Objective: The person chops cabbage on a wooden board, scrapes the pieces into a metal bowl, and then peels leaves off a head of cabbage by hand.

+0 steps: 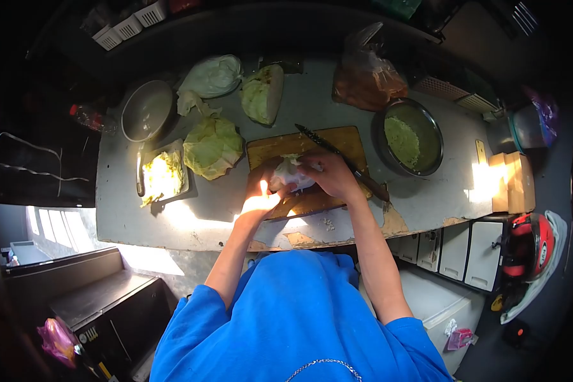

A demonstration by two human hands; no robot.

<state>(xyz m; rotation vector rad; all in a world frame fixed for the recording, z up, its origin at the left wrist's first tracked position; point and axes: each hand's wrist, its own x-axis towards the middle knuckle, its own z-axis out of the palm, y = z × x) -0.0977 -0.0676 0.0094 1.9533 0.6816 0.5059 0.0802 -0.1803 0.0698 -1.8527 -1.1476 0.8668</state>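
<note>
On the wooden cutting board point(342, 138), a pale white-green piece of cabbage point(290, 173) sits between my two hands. My left hand point(262, 191) is curled round its left side, partly in bright sun. From the right, my right hand point(330, 175) wraps its other side; the fingers cover part of it. A dark-bladed knife point(344, 157) lies slanted across the board beside my right hand, its handle over the board's right edge. Left of the board are loose outer cabbage leaves point(213, 146), and a cut cabbage half point(261, 95) lies behind it.
A metal bowl point(438, 153) holding shredded greens stands at right, near a plastic bag of reddish-brown food point(368, 83). At left are an empty pan point(149, 105), a tray of cabbage scraps point(165, 175) and a white plastic bag point(213, 73). Cardboard boxes point(519, 181) sit at the right edge.
</note>
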